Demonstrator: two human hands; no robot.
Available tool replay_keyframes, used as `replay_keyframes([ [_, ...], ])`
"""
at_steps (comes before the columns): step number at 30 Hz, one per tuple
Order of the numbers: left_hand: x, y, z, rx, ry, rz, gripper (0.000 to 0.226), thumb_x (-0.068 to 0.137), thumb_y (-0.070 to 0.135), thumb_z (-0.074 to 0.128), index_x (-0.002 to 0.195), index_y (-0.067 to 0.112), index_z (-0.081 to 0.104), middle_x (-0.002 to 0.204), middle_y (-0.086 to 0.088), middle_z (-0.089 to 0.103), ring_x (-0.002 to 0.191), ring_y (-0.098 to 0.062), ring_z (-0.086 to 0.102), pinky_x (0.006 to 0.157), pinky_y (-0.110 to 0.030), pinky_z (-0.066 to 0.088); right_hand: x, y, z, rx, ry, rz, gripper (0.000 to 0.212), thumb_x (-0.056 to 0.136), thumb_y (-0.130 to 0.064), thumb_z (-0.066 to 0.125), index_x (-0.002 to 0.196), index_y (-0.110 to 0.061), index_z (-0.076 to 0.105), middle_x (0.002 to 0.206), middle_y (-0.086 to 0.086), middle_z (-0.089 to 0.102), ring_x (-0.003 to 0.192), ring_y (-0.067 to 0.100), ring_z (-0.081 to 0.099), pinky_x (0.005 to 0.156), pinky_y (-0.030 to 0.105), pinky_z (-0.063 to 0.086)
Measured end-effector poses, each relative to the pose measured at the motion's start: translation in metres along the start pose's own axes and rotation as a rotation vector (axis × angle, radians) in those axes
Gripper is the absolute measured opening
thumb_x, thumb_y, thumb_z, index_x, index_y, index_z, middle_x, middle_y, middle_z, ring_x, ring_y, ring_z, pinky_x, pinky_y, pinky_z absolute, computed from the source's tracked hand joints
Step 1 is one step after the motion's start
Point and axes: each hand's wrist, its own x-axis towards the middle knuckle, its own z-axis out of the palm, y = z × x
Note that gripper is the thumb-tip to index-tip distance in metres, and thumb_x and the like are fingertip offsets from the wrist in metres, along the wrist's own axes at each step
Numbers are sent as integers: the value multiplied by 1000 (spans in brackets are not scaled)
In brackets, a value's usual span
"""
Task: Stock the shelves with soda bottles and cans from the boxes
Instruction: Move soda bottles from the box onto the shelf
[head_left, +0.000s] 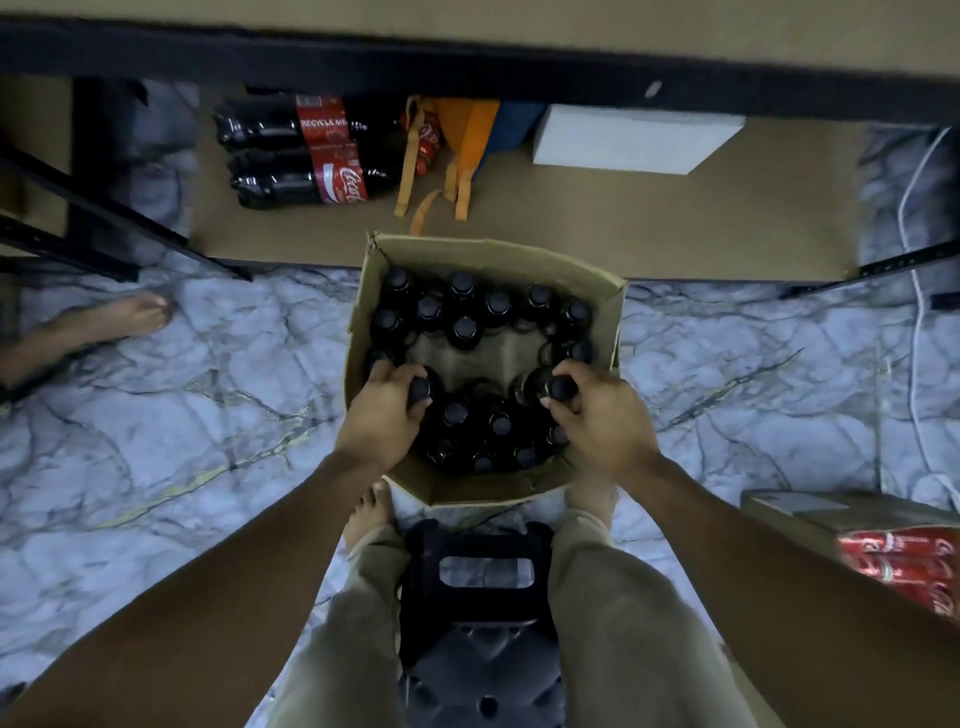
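An open cardboard box (587, 278) stands on the floor in front of me, holding several dark soda bottles with black caps (465, 327). My left hand (382, 410) grips the neck of one bottle (420, 388) at the box's left side. My right hand (597, 415) grips the neck of another bottle (563, 387) at the right side. Both bottles are still inside the box. Beyond the box lies the low brown shelf board (623, 223), with large Coca-Cola bottles (311, 156) lying on it at the left.
An orange bag (462, 145) and a white box (634, 140) sit on the shelf. A black shelf rail (467, 62) runs overhead. A black stool (483, 597) stands between my legs. Another person's foot (98, 327) is at left. Red cans in a carton (904, 561) are at right.
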Motion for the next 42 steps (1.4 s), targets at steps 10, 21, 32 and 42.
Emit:
replay_keyframes([
  [10,-98,105,-178,-171,170,80,37,94,28,70,127,15,62,103,3,46,72,-11,49,74,-18,40,-50,-115,-166,106,235,-18,27,87,-32,76,110,-22,69,80,-5,64,73,18,61,64,36,54],
  [21,-189,198,-358,-234,333,291,32,89,31,75,118,17,68,100,10,49,71,-4,52,71,-5,36,-97,-239,-338,81,307,-123,16,84,-36,76,94,-32,64,63,-16,47,66,10,49,61,29,42],
  [32,-227,239,-467,-154,362,473,29,93,36,69,118,21,66,97,10,49,80,-10,53,76,-23,42,-129,-321,-461,9,412,-183,24,86,-46,74,102,-28,68,65,-8,59,65,13,58,65,37,53],
  [42,-215,301,-496,-171,483,453,27,90,33,73,114,21,69,94,14,51,79,-2,55,69,-10,38,-117,-332,-589,21,448,-364,21,85,-44,76,98,-29,68,65,-10,61,65,7,59,66,38,54],
])
